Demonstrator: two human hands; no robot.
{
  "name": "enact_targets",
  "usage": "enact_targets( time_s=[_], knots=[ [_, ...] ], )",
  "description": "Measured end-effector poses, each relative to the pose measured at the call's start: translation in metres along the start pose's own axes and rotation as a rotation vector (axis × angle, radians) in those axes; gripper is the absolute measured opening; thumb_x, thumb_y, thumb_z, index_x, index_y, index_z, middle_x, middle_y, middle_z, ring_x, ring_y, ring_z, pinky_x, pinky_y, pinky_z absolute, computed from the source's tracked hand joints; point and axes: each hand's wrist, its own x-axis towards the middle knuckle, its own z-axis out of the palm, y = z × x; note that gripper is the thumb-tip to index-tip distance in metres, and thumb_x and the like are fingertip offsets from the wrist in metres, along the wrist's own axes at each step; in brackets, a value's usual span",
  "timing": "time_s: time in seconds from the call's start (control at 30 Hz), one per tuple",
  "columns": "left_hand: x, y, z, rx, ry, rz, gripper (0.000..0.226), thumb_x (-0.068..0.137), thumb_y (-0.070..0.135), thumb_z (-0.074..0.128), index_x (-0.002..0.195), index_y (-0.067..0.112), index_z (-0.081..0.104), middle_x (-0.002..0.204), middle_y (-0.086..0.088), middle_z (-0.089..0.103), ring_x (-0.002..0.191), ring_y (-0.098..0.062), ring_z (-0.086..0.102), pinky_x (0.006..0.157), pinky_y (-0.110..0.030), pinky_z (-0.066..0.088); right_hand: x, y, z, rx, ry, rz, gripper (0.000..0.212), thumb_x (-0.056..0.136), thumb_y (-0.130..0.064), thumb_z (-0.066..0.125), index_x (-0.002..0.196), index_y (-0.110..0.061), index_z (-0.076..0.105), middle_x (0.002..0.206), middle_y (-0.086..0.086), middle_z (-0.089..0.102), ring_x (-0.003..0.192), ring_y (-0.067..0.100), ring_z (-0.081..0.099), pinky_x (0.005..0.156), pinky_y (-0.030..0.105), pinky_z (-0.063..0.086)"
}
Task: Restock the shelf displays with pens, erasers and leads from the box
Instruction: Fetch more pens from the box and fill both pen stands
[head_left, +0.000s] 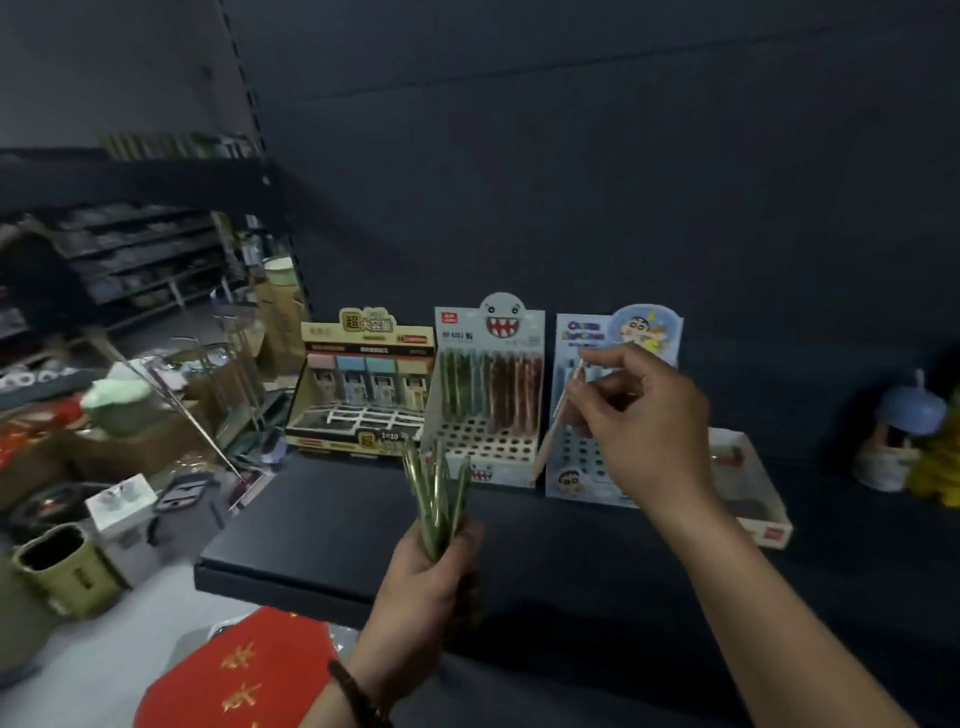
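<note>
A red sheet with gold characters (244, 675) lies at seven o'clock. At eight o'clock, an olive cup (57, 566) stands near a small white box (120, 501). At three o'clock, a blue-capped figurine (893, 431) stands just beside a yellow toy (940, 467).

Green pens (436, 499), pink pen (558, 415), dark blue shelf (322, 530), red paper (244, 675)

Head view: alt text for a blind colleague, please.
Right hand pinches a pink pen at the cartoon-boy pen display; left hand grips a bunch of green pens. A toothy-face pen display and a beige display box stand beside it on the shelf.
</note>
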Motion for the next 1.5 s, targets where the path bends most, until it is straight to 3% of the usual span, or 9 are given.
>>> enact_targets(
  time_s=[0.17, 0.23, 0.37, 0.6, 0.7, 1.0, 1.17, 1.3, 1.5],
  knots=[
    [0.043, 0.024, -0.017, -0.031, -0.078, 0.049, 0.014, 0.108, 0.019, 0.051, 0.102, 0.007, 0.054, 0.067, -0.011, 0.036, 0.051, -0.019, 0.033, 0.047, -0.029, 0.030, 0.034, 0.017, 0.040, -0.199, 0.068, -0.094, 0.019, 0.096, -0.024, 0.078, 0.115, -0.027, 0.075, 0.076, -0.012, 0.070, 0.076, 0.001, 0.068, 0.073, 0.024, 0.057],
    [0.062, 0.034, -0.029, 0.040, -0.140, 0.058, 0.024, 0.112, 0.018, 0.045, 0.120, 0.001, 0.059, 0.072, -0.014, 0.049, 0.053, -0.024, 0.044, 0.052, -0.033, 0.042, 0.044, 0.024, 0.055, -0.262, 0.093, -0.101, 0.018, 0.097, -0.024, 0.077, 0.115, -0.026, 0.075, 0.077, -0.013, 0.071, 0.075, 0.000, 0.068, 0.073, 0.023, 0.056],
    [0.099, 0.053, -0.055, 0.180, -0.286, 0.016, 0.031, 0.115, 0.018, 0.040, 0.128, -0.004, 0.057, 0.077, -0.012, 0.049, 0.057, -0.020, 0.039, 0.055, -0.032, 0.036, 0.050, 0.034, 0.083, -0.391, 0.163, -0.110, 0.018, 0.097, -0.023, 0.077, 0.115, -0.023, 0.076, 0.084, -0.011, 0.073, 0.075, -0.004, 0.065, 0.075, 0.024, 0.058],
    [0.152, 0.077, -0.080, 0.169, -0.492, -0.145, 0.032, 0.113, 0.017, 0.043, 0.136, 0.016, 0.066, 0.102, -0.019, 0.075, 0.078, -0.026, 0.070, 0.076, -0.041, 0.062, 0.053, 0.036, 0.117, -0.533, 0.198, -0.073, 0.015, 0.095, -0.019, 0.079, 0.109, -0.020, 0.077, 0.082, -0.015, 0.071, 0.074, -0.001, 0.066, 0.078, 0.024, 0.058],
    [0.162, 0.074, -0.083, 0.060, -0.511, -0.203, 0.032, 0.111, 0.015, 0.046, 0.139, 0.013, 0.063, 0.112, -0.023, 0.075, 0.087, -0.030, 0.074, 0.086, -0.047, 0.063, 0.052, 0.037, 0.119, -0.570, 0.195, -0.051, 0.011, 0.095, -0.020, 0.078, 0.106, -0.020, 0.077, 0.076, -0.023, 0.061, 0.070, -0.005, 0.062, 0.073, 0.022, 0.056],
    [0.167, 0.062, -0.088, -0.066, -0.513, -0.234, 0.037, 0.110, 0.010, 0.044, 0.144, 0.015, 0.060, 0.124, -0.029, 0.071, 0.090, -0.035, 0.074, 0.098, -0.060, 0.059, 0.047, 0.044, 0.119, -0.658, 0.066, -0.004, 0.007, 0.093, -0.017, 0.079, 0.096, -0.022, 0.075, 0.073, -0.014, 0.068, 0.069, 0.004, 0.067, 0.075, 0.031, 0.061],
    [0.162, 0.064, -0.094, -0.127, -0.568, -0.257, 0.045, 0.101, 0.012, 0.052, 0.146, 0.008, 0.055, 0.129, -0.030, 0.069, 0.088, -0.033, 0.076, 0.098, -0.064, 0.057, 0.045, 0.033, 0.117, -0.683, 0.010, 0.000, 0.018, 0.099, -0.020, 0.073, 0.115, -0.025, 0.080, 0.074, -0.018, 0.069, 0.064, -0.004, 0.064, 0.077, 0.022, 0.057],
    [0.160, 0.068, -0.100, -0.113, -0.600, -0.212, 0.038, 0.106, 0.012, 0.047, 0.143, 0.005, 0.053, 0.135, -0.026, 0.069, 0.085, -0.029, 0.076, 0.086, -0.049, 0.064, 0.036, 0.014, 0.126, -0.492, 0.058, 0.058, 0.021, 0.100, -0.029, 0.072, 0.119, -0.034, 0.076, 0.074, -0.017, 0.068, 0.068, -0.004, 0.063, 0.066, 0.007, 0.047],
    [0.163, 0.063, -0.103, -0.051, -0.656, -0.130, 0.041, 0.104, 0.016, 0.055, 0.138, -0.006, 0.046, 0.137, -0.028, 0.067, 0.080, -0.027, 0.075, 0.069, -0.035, 0.059, 0.036, 0.002, 0.150, -0.201, -0.256, 0.165, 0.033, 0.092, -0.037, 0.080, 0.125, -0.040, 0.074, 0.101, -0.025, 0.073, 0.087, -0.004, 0.070, 0.086, 0.031, 0.060]
  ],
)
